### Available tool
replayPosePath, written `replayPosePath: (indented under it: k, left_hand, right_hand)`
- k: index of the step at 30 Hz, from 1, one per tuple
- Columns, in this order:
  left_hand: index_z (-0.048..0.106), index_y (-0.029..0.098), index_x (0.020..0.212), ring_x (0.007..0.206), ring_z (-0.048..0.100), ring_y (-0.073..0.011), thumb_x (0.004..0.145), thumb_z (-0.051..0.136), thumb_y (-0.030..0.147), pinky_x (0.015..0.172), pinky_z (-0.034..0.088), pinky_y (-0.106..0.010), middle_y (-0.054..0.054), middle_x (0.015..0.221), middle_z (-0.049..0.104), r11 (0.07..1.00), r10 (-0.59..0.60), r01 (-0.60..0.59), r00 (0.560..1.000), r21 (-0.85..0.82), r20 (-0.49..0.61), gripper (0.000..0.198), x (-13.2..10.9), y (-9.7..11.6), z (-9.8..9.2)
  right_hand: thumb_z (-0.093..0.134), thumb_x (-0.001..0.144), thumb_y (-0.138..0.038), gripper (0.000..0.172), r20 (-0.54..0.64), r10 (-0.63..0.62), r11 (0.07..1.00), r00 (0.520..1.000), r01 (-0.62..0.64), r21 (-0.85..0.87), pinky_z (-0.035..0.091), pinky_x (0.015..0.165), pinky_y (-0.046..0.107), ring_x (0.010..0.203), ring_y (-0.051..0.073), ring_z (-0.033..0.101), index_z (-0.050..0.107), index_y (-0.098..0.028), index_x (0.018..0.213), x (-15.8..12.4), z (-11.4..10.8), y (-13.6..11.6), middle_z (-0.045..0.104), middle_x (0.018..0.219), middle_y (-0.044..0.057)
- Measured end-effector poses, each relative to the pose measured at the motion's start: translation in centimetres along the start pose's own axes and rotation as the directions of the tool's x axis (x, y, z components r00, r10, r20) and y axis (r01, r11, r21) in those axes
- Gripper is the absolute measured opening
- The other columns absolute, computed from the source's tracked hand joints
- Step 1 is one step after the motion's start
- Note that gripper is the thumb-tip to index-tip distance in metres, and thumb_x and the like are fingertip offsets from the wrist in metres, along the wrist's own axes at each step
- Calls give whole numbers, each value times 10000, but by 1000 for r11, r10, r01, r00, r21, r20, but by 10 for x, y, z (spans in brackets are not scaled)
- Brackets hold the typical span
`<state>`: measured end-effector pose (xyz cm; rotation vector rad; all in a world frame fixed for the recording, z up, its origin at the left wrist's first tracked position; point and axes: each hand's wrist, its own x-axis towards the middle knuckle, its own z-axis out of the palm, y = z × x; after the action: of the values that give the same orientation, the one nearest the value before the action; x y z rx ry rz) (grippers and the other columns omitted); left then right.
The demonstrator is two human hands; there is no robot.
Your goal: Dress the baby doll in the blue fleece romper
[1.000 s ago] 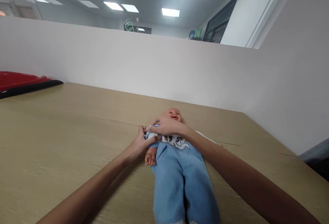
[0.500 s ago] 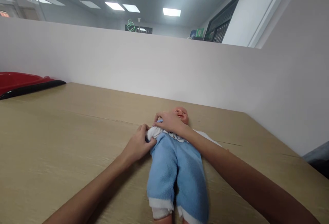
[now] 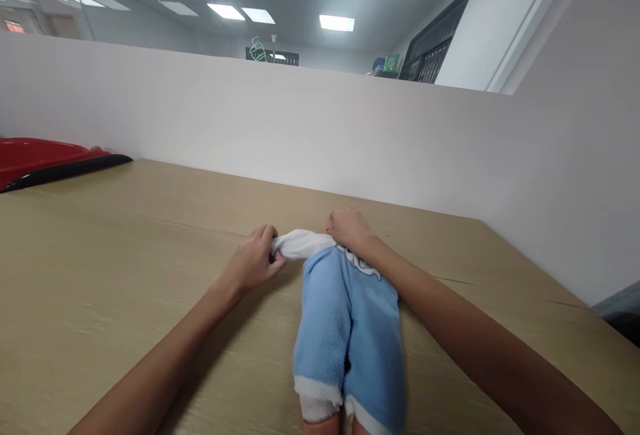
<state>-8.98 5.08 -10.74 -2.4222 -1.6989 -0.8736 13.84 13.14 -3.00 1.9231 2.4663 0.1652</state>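
Observation:
A baby doll (image 3: 350,328) in a light-blue fleece outfit with white trim lies on its back on the wooden table, legs toward me. Its white sleeve (image 3: 303,244) is stretched out to the left. My left hand (image 3: 255,258) is closed, with fingers and thumb pinching the end of this sleeve. At the top of the doll, my right hand (image 3: 347,228) is curled over the neck and shoulder area, its fingers bent around the doll. The doll's head is hidden behind that hand. White ruffled trim (image 3: 365,263) shows on the chest beside my right wrist.
The wooden table (image 3: 150,275) meets a white half-wall (image 3: 280,128) at the back, with a glass pane above it. A red plastic object with a black edge (image 3: 65,170) stands at the far left. Something dark grey (image 3: 623,308) is at the right edge.
My left hand has moved left and drawn the white sleeve out straight. The right hand has shifted right and curled, now covering the doll's face, which showed before.

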Motion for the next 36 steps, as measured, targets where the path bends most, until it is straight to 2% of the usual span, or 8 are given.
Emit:
replayPosePath:
  k: [6, 11, 14, 16, 21, 28, 32, 36]
  left_hand:
    - [409, 274, 920, 808, 644, -281, 931, 477, 310, 675, 420, -373, -53, 911, 624, 996, -86, 86, 995, -5, 41, 78, -2, -14, 7]
    - [425, 270, 897, 811, 653, -289, 931, 481, 301, 668, 417, -371, -61, 899, 643, 995, -105, 105, 992, 2, 70, 73, -4, -13, 5]
    - [449, 263, 907, 829, 663, -294, 943, 466, 303, 672, 416, -371, -75, 927, 662, 995, -101, 100, 992, 16, 80, 56, -4, -13, 5]
    - [471, 255, 932, 844, 670, -301, 946, 453, 298, 686, 422, -376, -87, 947, 674, 995, -100, 98, 991, 28, 88, 49, -4, -14, 6]
    - [510, 213, 1082, 913, 685, -335, 959, 425, 323, 773, 467, -412, -134, 1024, 712, 994, -104, 99, 988, 44, 118, 185, -5, -18, 12]
    - [562, 172, 1156, 978, 673, -381, 954, 399, 360, 879, 493, -492, -183, 1079, 723, 991, -126, 117, 981, 72, 145, 321, -4, -20, 14]
    - [586, 172, 1184, 1195, 573, -418, 944, 423, 356, 1052, 431, -589, -199, 1242, 673, 999, -47, 46, 998, 21, 43, 343, 11, 6, 3]
    - [626, 220, 1159, 1211, 571, -359, 1013, 463, 365, 1085, 448, -529, -138, 1244, 675, 962, 160, -161, 987, -221, -24, 262, 40, 74, 1]
  right_hand:
    - [665, 938, -192, 190, -45, -69, 990, 997, 74, 117, 542, 930, 360, 1117, 318, 736, 811, -126, 1041, -14, 1, 10, 802, 1134, 212]
    - [615, 1029, -450, 309, -45, -169, 929, 985, 174, 327, 536, 972, 345, 1152, 269, 719, 775, -215, 1150, -30, 11, 30, 791, 1238, 86]
    - [548, 1046, -541, 433, -36, -172, 872, 984, 169, 459, 565, 917, 361, 1130, 275, 727, 719, -204, 1257, -55, 18, 56, 770, 1280, 99]
    - [602, 1005, -568, 464, -25, -160, 739, 987, 137, 659, 568, 952, 387, 1153, 288, 720, 691, -221, 1301, -79, 28, 79, 765, 1294, 90]
    - [692, 918, -554, 424, -52, -80, 632, 995, 91, 770, 579, 938, 443, 1024, 313, 729, 743, -230, 1187, -139, 63, 132, 798, 1117, 82]
    - [619, 936, -457, 329, -357, 121, 808, 926, 117, 578, 534, 998, 521, 1140, 348, 674, 699, -256, 1184, -188, 110, 189, 739, 1206, 121]
    - [712, 873, -486, 568, -383, 155, 827, 911, 93, 554, 432, 1152, 611, 1311, 382, 600, 598, -241, 1373, -198, 143, 218, 672, 1391, 160]
    - [732, 855, -530, 548, -238, 221, 695, 946, 19, 719, 513, 1084, 593, 1179, 372, 691, 642, -224, 1301, -197, 151, 230, 735, 1287, 160]
